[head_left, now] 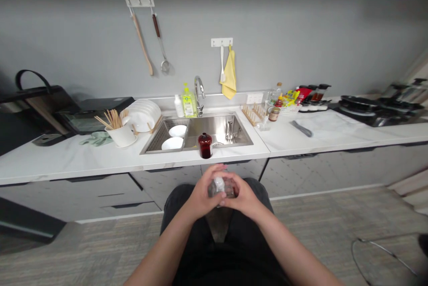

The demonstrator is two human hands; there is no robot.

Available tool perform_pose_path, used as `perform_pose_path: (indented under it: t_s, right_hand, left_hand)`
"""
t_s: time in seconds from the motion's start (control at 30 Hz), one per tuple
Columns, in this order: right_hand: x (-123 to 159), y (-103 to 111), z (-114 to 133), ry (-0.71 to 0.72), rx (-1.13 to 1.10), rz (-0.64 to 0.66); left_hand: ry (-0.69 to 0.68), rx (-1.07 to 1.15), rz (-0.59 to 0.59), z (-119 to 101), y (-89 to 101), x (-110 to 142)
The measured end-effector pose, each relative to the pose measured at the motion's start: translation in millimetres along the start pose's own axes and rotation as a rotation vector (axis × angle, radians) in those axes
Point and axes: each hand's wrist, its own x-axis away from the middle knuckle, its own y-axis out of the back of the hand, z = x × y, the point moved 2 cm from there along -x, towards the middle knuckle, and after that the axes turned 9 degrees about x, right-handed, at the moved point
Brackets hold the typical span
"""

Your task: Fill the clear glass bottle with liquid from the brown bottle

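Both of my hands are closed around a small clear container with a white top (219, 183), held in front of my lap, below the counter edge. My left hand (204, 192) wraps its left side, and my right hand (241, 196) wraps its right side. The fingers cover much of the container, and its exact kind is hard to make out. Just beyond my hands, an amber bottle (205, 145) stands upright at the front rim of the sink (245, 140), with no cap or pump visible on its neck.
Two white bowls (172, 143) sit in the sink's left basket under the faucet (199, 92). Left of it are a plate rack (143, 114) and a chopstick holder (122, 136). A wooden rack (250, 115), a basket of condiments (289, 109) and a stove (361, 110) stand rightward.
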Motion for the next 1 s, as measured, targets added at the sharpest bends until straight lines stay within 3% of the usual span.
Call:
perform_pose_path:
  t_s: [0.1, 0.27, 0.43, 0.5, 0.63, 0.7, 0.87, 1.0]
  right_hand:
    - [14.5, 10.2, -4.1, -0.003, -0.031, -0.016]
    - [22.1, 14.6, -10.2, -0.019, 0.082, -0.02]
    - [7.2, 2.9, -14.0, -0.011, 0.015, 0.021]
    - [3.5, -3.8, -17.6, -0.014, -0.007, 0.028]
    - [0.7, -17.7, -22.6, -0.043, 0.083, 0.016]
    - [-0.6, -22.3, -22.4, -0.038, 0.111, 0.029]
    - [-0.6, -19.6, -23.7, -0.054, 0.007, 0.036]
    - [2.4, -18.8, -26.1, -0.076, -0.042, 0.051]
  left_hand:
    - [0.044, 0.094, 0.043, 4.4, -5.3, 8.9]
    - [0.06, -0.038, -0.199, 25.5, -5.2, 13.0]
    - [0.097, -0.001, -0.017, 12.8, 8.6, 18.0]
    - [0.113, -0.015, -0.047, 11.0, 16.9, 21.5]
    - [0.123, -0.086, -0.23, 16.9, 26.5, 23.3]
    - [0.106, -0.045, -0.201, 15.0, 26.9, 23.3]
    - [0.082, 0.113, 0.013, 2.7, 32.3, 29.2]
    - [0.12, -0.01, -0.122, 11.0, 35.0, 24.4]
